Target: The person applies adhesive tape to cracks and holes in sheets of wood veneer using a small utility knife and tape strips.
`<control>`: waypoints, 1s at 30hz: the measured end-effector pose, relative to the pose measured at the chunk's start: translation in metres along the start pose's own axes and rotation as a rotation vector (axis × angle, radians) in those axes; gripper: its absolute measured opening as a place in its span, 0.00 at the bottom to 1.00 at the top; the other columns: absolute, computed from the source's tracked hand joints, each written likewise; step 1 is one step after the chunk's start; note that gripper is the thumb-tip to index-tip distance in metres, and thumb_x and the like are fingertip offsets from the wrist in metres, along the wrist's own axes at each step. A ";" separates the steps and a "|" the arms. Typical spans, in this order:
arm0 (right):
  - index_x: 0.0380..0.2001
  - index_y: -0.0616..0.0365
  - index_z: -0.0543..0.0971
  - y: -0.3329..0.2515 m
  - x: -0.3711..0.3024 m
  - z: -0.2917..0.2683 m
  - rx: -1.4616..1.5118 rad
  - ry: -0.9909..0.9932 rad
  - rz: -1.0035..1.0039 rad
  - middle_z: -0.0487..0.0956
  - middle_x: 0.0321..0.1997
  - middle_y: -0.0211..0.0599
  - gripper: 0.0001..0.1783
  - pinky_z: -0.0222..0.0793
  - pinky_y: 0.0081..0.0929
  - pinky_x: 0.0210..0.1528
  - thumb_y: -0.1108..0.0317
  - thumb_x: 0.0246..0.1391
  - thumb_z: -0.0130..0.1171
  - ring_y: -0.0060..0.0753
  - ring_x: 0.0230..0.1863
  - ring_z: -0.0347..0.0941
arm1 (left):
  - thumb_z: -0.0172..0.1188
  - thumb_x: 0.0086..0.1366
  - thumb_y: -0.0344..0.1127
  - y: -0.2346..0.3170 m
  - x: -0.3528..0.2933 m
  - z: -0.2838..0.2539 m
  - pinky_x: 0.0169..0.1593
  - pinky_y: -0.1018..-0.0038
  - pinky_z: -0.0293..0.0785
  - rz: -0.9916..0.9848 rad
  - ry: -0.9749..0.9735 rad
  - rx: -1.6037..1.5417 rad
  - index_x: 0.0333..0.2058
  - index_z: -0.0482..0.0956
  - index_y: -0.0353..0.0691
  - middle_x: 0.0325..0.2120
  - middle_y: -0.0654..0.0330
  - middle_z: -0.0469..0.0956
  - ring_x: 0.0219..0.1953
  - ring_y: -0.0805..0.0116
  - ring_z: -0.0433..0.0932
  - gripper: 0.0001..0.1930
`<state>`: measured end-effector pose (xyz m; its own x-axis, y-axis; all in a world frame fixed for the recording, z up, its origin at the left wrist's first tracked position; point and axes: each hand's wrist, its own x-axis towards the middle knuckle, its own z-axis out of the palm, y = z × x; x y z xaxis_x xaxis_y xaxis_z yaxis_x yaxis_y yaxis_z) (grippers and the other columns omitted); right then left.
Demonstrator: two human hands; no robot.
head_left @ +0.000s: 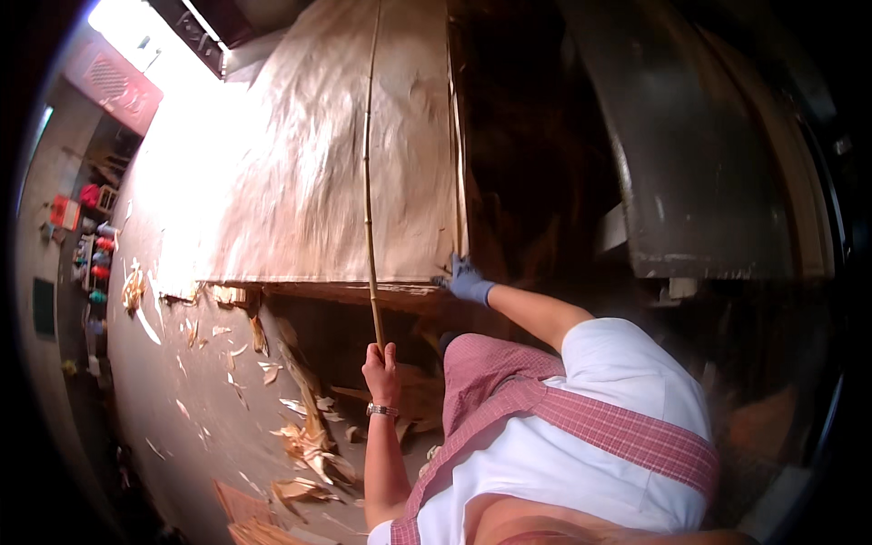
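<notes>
Veneer sheet lies flat on top of a stack, spanning from the upper centre down to a front edge that runs across the middle of the view; its right edge runs straight up from the front right corner; beyond that edge stands a dark gap, then a curved grey machine cover. A thin bamboo stick lies lengthwise across the sheet, from the top of the view down past the front edge. The left hand, bare with a wristwatch, is closed around the lower end of the stick, just below the front edge. The right hand, in a blue glove, is pressed on the front right corner of the sheet, fingers bent over the edge; whether it grips or only touches cannot be told. The stack's front face is ragged, with torn strips hanging. Veneer scraps litter the floor below and left of the stack; farther left the floor is open up to a wall lined with small coloured containers. The sheet's left side is washed out by glare.
</notes>
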<state>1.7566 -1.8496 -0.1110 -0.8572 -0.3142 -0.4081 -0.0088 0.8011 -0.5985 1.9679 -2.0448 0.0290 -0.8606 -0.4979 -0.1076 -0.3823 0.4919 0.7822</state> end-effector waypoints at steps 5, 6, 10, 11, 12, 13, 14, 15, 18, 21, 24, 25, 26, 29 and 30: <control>0.68 0.67 0.47 -0.016 0.127 0.054 0.144 0.351 0.291 0.57 0.65 0.64 0.66 0.65 0.50 0.58 0.28 0.42 0.60 0.65 0.61 0.63 | 0.61 0.66 0.39 -0.066 0.095 -0.047 0.21 0.71 0.61 -0.008 -0.074 -0.002 0.28 0.69 0.36 0.13 0.59 0.64 0.16 0.73 0.60 0.14; 0.67 0.67 0.48 -0.020 0.144 0.064 0.122 0.416 0.387 0.58 0.65 0.63 0.63 0.66 0.49 0.58 0.30 0.43 0.61 0.63 0.61 0.63 | 0.61 0.66 0.39 -0.082 0.111 -0.055 0.21 0.72 0.60 -0.003 -0.086 -0.015 0.28 0.69 0.36 0.13 0.60 0.64 0.16 0.73 0.60 0.14; 0.65 0.64 0.56 -0.031 0.183 0.103 -0.025 0.462 0.566 0.61 0.64 0.62 0.51 0.65 0.45 0.58 0.39 0.49 0.62 0.58 0.61 0.64 | 0.61 0.66 0.38 -0.131 0.171 -0.086 0.21 0.73 0.60 -0.097 -0.171 0.031 0.28 0.70 0.38 0.13 0.62 0.64 0.16 0.74 0.61 0.13; 0.64 0.63 0.58 -0.030 0.185 0.109 -0.006 0.471 0.560 0.63 0.62 0.61 0.48 0.66 0.45 0.58 0.42 0.50 0.62 0.57 0.61 0.65 | 0.61 0.66 0.38 -0.139 0.184 -0.093 0.21 0.73 0.60 -0.117 -0.190 0.024 0.28 0.70 0.37 0.13 0.62 0.64 0.16 0.74 0.60 0.13; 0.63 0.63 0.61 -0.030 0.189 0.113 0.016 0.497 0.552 0.65 0.61 0.60 0.45 0.66 0.45 0.58 0.45 0.51 0.62 0.56 0.60 0.66 | 0.61 0.65 0.38 -0.146 0.202 -0.100 0.21 0.73 0.60 -0.119 -0.208 0.012 0.28 0.70 0.37 0.13 0.62 0.64 0.16 0.74 0.60 0.13; 0.62 0.62 0.63 -0.030 0.189 0.118 0.038 0.521 0.544 0.67 0.60 0.59 0.41 0.66 0.45 0.58 0.48 0.51 0.62 0.55 0.60 0.67 | 0.61 0.65 0.38 -0.152 0.218 -0.107 0.21 0.73 0.61 -0.115 -0.231 0.024 0.28 0.70 0.37 0.13 0.62 0.63 0.16 0.74 0.60 0.13; 0.59 0.63 0.67 -0.048 0.191 0.113 0.178 0.532 0.521 0.72 0.56 0.56 0.35 0.69 0.40 0.55 0.58 0.51 0.63 0.54 0.56 0.70 | 0.61 0.66 0.38 -0.159 0.229 -0.114 0.21 0.73 0.61 -0.116 -0.222 0.025 0.28 0.70 0.37 0.13 0.61 0.63 0.16 0.74 0.60 0.13; 0.60 0.62 0.65 -0.058 0.193 0.110 0.289 0.560 0.483 0.71 0.57 0.55 0.36 0.69 0.39 0.56 0.59 0.51 0.64 0.52 0.57 0.70 | 0.61 0.66 0.38 -0.164 0.245 -0.120 0.21 0.73 0.61 -0.104 -0.227 0.026 0.28 0.70 0.37 0.13 0.61 0.63 0.16 0.73 0.59 0.13; 0.61 0.61 0.64 -0.108 0.202 0.103 0.624 0.749 0.225 0.73 0.58 0.48 0.40 0.69 0.33 0.55 0.63 0.47 0.69 0.41 0.56 0.72 | 0.61 0.66 0.39 -0.173 0.291 -0.134 0.21 0.72 0.61 -0.064 -0.236 0.047 0.28 0.69 0.37 0.13 0.59 0.62 0.15 0.71 0.59 0.14; 0.63 0.59 0.65 -0.173 0.232 0.099 0.621 0.684 0.113 0.75 0.53 0.41 0.39 0.68 0.29 0.54 0.66 0.48 0.70 0.34 0.53 0.70 | 0.59 0.66 0.42 -0.186 0.348 -0.137 0.21 0.66 0.64 -0.016 -0.282 0.082 0.29 0.69 0.37 0.13 0.54 0.68 0.14 0.64 0.66 0.15; 0.71 0.52 0.50 -0.270 0.292 0.108 1.085 0.437 -0.076 0.61 0.70 0.41 0.47 0.64 0.28 0.61 0.69 0.53 0.65 0.35 0.69 0.58 | 0.57 0.67 0.45 -0.219 0.394 -0.131 0.22 0.61 0.66 0.012 -0.342 0.214 0.31 0.69 0.37 0.13 0.51 0.70 0.16 0.58 0.73 0.16; 0.70 0.55 0.51 -0.306 0.311 0.109 0.997 0.353 -0.095 0.61 0.69 0.43 0.47 0.63 0.31 0.62 0.67 0.52 0.66 0.36 0.68 0.58 | 0.55 0.67 0.46 -0.241 0.407 -0.125 0.24 0.58 0.68 -0.035 -0.412 0.352 0.35 0.67 0.36 0.19 0.45 0.75 0.21 0.51 0.78 0.17; 0.69 0.58 0.52 -0.347 0.330 0.109 0.908 0.264 -0.127 0.62 0.68 0.44 0.47 0.62 0.34 0.64 0.65 0.52 0.66 0.38 0.68 0.59 | 0.56 0.65 0.44 -0.272 0.415 -0.116 0.23 0.60 0.68 -0.092 -0.457 0.252 0.36 0.66 0.37 0.20 0.47 0.75 0.21 0.54 0.77 0.15; 0.68 0.59 0.55 -0.424 0.379 0.118 0.828 0.184 -0.277 0.67 0.65 0.44 0.43 0.63 0.30 0.63 0.68 0.52 0.64 0.36 0.64 0.66 | 0.61 0.59 0.34 -0.316 0.438 -0.094 0.22 0.69 0.67 -0.236 -0.664 -0.138 0.39 0.63 0.38 0.23 0.55 0.72 0.22 0.66 0.73 0.16; 0.68 0.58 0.56 -0.445 0.394 0.126 0.831 0.214 -0.316 0.68 0.64 0.44 0.43 0.64 0.30 0.63 0.69 0.51 0.64 0.35 0.63 0.66 | 0.63 0.55 0.29 -0.311 0.436 -0.094 0.21 0.73 0.66 -0.287 -0.739 -0.349 0.39 0.62 0.38 0.24 0.60 0.70 0.23 0.72 0.71 0.19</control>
<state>1.4878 -2.3941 -0.0919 -0.9559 -0.2888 -0.0538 0.0431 0.0435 -0.9981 1.7432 -2.4822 -0.2032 -0.7908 0.0827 -0.6064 -0.5975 0.1107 0.7942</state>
